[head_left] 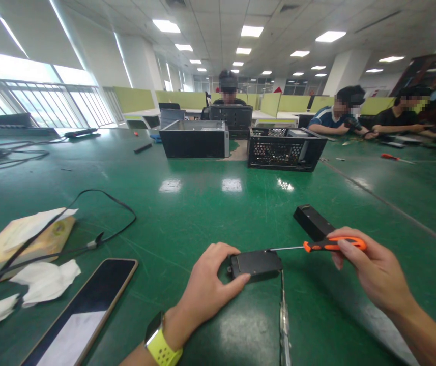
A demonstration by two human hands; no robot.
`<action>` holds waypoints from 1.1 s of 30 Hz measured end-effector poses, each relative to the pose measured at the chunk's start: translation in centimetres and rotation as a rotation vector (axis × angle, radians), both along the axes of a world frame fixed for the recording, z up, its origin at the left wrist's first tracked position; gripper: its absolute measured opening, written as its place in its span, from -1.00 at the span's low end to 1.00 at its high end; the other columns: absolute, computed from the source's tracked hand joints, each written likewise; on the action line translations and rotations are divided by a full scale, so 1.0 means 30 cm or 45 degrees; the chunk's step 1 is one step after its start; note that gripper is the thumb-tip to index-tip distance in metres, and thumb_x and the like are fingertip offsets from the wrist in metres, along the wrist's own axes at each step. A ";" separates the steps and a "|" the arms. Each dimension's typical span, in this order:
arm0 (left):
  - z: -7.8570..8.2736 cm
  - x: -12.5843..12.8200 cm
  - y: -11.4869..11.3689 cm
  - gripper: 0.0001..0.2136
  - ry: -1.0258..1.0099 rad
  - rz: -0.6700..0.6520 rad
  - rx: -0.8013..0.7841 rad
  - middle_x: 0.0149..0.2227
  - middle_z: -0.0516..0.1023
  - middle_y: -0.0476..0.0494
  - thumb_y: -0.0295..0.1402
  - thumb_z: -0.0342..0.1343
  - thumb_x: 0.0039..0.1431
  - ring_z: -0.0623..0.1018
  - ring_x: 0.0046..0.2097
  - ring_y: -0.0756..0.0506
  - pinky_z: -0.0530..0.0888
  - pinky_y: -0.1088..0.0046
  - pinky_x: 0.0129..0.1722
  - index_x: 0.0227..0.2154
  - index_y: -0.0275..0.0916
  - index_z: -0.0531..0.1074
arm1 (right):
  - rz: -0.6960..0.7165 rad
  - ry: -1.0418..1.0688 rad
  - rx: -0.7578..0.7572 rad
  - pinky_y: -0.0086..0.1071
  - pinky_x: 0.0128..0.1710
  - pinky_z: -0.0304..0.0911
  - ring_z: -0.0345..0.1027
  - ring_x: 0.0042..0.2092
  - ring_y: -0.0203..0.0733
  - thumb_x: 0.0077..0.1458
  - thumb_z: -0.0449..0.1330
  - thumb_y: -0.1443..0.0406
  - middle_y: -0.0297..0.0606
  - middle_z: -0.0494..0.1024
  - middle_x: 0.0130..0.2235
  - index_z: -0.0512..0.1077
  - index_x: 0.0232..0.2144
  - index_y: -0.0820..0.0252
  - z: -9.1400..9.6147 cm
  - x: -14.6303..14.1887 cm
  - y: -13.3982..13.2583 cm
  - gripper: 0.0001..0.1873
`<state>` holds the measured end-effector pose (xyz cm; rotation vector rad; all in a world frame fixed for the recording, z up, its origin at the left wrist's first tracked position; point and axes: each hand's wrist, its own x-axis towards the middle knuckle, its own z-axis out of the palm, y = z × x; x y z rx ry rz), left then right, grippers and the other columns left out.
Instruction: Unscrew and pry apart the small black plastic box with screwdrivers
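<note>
My left hand (212,282), with a watch on a yellow-green strap (162,345) at the wrist, grips a small black box-shaped case (256,263) by its left end. The case lies on the green tabletop and has a small lug at its left end. In my right hand (374,267) is a screwdriver (332,245) with an orange and black handle. Its thin shaft points left, and the tip meets the far top edge of the case. A second black case (313,222) lies just beyond my right hand. From the held case's right end, a silvery strip (284,325) runs toward me.
At left lie a phone (84,310), crumpled tissues (46,282), a tissue pack (50,236) and a black cable (120,195). Farther back stand two open computer cases (195,142) (286,150). Another screwdriver (391,157) lies far right. Several people sit around the table.
</note>
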<state>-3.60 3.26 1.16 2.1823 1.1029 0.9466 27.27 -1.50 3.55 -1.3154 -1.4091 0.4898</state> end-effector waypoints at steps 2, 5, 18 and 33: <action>0.002 0.000 0.000 -0.76 -0.002 0.001 0.003 -0.21 0.50 -0.12 -0.36 0.26 0.06 0.48 -0.16 -0.19 0.42 0.25 -0.13 -0.20 -0.20 0.42 | 0.020 -0.058 0.010 -0.42 -0.46 0.24 0.27 -0.50 -0.27 0.21 0.14 0.14 -0.42 0.39 -0.56 0.49 -0.25 0.07 0.000 0.001 -0.001 -0.81; 0.005 -0.001 -0.001 -0.76 -0.001 0.006 0.004 -0.21 0.50 -0.12 -0.36 0.26 0.06 0.48 -0.16 -0.18 0.42 0.25 -0.13 -0.19 -0.20 0.42 | 0.053 -0.152 0.033 -0.41 -0.45 0.22 0.27 -0.50 -0.28 0.23 0.12 0.14 -0.42 0.38 -0.53 0.47 -0.24 0.07 0.007 0.007 0.007 -0.81; 0.006 0.003 -0.002 -0.75 0.004 0.014 -0.010 -0.21 0.51 -0.12 -0.34 0.27 0.06 0.48 -0.16 -0.19 0.43 0.24 -0.13 -0.18 -0.18 0.42 | 0.204 -0.838 -0.019 -0.35 -0.43 0.30 0.45 -0.39 -0.17 0.09 0.23 0.10 -0.28 0.60 -0.34 0.52 -0.25 0.10 0.343 -0.146 0.084 -0.75; 0.011 0.001 -0.004 -0.74 0.008 0.016 -0.029 -0.22 0.52 -0.12 -0.36 0.28 0.04 0.49 -0.17 -0.19 0.43 0.24 -0.15 -0.19 -0.20 0.43 | -0.081 -0.795 0.150 -0.39 -0.57 0.08 0.19 -0.62 -0.31 0.19 0.09 0.12 -0.42 0.38 -0.65 0.45 -0.54 0.11 0.300 -0.159 0.096 -0.67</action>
